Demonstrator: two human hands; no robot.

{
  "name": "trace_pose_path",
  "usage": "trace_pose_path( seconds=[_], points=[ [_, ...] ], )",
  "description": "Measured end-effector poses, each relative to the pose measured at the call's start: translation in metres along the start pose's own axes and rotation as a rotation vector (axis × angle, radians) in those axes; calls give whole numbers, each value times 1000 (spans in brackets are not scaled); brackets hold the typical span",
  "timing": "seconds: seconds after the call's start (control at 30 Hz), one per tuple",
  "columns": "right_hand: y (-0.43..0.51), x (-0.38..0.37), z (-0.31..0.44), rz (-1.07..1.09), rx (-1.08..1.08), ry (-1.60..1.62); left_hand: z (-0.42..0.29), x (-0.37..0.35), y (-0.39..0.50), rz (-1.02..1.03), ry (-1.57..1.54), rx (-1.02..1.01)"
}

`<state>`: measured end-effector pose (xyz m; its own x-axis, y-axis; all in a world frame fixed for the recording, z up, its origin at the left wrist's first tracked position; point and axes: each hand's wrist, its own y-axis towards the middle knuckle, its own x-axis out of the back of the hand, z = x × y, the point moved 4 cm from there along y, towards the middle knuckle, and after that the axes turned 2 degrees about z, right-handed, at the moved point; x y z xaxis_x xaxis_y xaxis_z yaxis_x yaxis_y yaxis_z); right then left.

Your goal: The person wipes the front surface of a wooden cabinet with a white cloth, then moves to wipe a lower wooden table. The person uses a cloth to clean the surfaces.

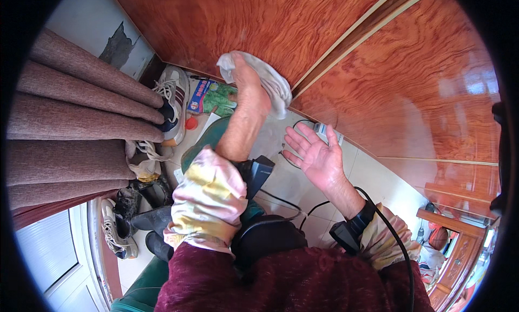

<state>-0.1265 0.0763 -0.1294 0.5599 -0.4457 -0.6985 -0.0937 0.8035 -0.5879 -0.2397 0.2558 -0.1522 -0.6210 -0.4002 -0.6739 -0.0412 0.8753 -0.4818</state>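
Observation:
A crumpled white cloth (273, 83) lies against the lower part of a glossy red-brown wood-grain panel (194, 24). My left hand (249, 79) grips this cloth; its fingers are mostly hidden from above. To the right and lower, my right hand (314, 154) is held palm up with its fingers apart and nothing in it. Beyond its fingertips, a small white-and-blue box (324, 130) sits on the floor at the foot of the panel. Each wrist wears a black strapped device.
Brown curtains (81, 121) hang at the left above several shoes (176, 101). A green-and-blue printed packet (213, 97) and a red cap (191, 123) lie on the tiled floor. Black cables (284, 198) run near my arms. Carved wooden furniture (454, 267) stands at the lower right.

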Motion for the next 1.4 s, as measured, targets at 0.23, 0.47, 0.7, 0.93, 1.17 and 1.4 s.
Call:
trace_pose_path(
  seconds=[0.23,0.47,0.7,0.93,1.17,1.4],
  points=[
    [-12,23,14,-45,58,-60,23,49,39,-56,54,71],
    [-35,43,19,-41,28,-13,82,-6,-29,82,-79,210],
    [-24,27,27,25,87,-72,63,-5,-37,-24,-299,308],
    [-10,-33,21,152,178,-259,-50,-124,-130,598,518,-1039],
    [0,-65,47,253,305,-301,-9,-46,-43,240,575,-935],
    [0,-44,16,124,182,-272,-1,25,29,-323,399,-189]
  ],
)
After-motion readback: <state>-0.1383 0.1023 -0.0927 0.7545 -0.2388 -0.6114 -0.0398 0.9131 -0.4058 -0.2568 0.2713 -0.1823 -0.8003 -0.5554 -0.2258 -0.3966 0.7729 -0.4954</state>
